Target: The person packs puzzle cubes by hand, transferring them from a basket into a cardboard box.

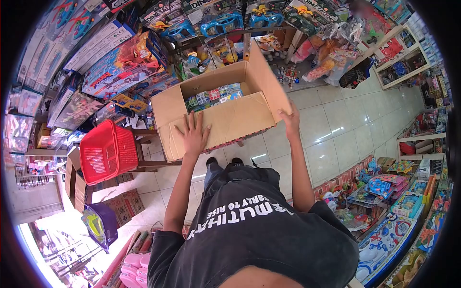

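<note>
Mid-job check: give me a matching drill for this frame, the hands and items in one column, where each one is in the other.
Things:
1. left hand
2. right hand
3. red basket
4. small colourful boxes

Places:
A. inside the cardboard box
B. spread flat on the front flap
C. against the raised right flap
D. beside the cardboard box, on its left

Pairs: 1-B, 2-C, 3-D, 4-A

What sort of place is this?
Most likely a toy shop: packaged toy cars hang up top, boxed toys line the shelves, and the left hand and right hand rest on an open carton of small boxes.
</note>
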The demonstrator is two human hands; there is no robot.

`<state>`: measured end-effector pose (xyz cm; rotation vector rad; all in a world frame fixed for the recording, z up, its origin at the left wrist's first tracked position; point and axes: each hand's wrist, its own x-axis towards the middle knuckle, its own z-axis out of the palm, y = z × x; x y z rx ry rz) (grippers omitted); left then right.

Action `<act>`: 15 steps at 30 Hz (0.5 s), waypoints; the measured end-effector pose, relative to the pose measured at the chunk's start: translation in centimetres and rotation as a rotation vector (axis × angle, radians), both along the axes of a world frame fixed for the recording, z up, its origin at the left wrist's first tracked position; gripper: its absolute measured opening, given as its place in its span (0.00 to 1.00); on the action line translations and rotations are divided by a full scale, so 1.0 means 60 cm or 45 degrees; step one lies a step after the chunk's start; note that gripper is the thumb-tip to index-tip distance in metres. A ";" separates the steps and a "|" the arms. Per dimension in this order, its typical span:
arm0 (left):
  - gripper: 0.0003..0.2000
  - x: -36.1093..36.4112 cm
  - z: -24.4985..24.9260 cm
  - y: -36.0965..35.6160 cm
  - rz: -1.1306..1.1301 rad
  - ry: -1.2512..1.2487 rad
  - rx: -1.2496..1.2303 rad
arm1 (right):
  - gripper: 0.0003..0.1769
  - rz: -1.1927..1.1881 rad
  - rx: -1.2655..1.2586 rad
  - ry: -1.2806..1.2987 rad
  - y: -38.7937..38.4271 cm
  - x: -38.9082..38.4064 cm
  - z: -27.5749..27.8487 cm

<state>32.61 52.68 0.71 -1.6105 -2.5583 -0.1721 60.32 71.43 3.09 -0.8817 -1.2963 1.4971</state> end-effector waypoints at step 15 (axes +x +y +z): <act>0.26 -0.043 0.026 -0.017 -0.097 -0.234 0.220 | 0.18 0.383 0.948 -1.138 0.007 -0.105 -0.001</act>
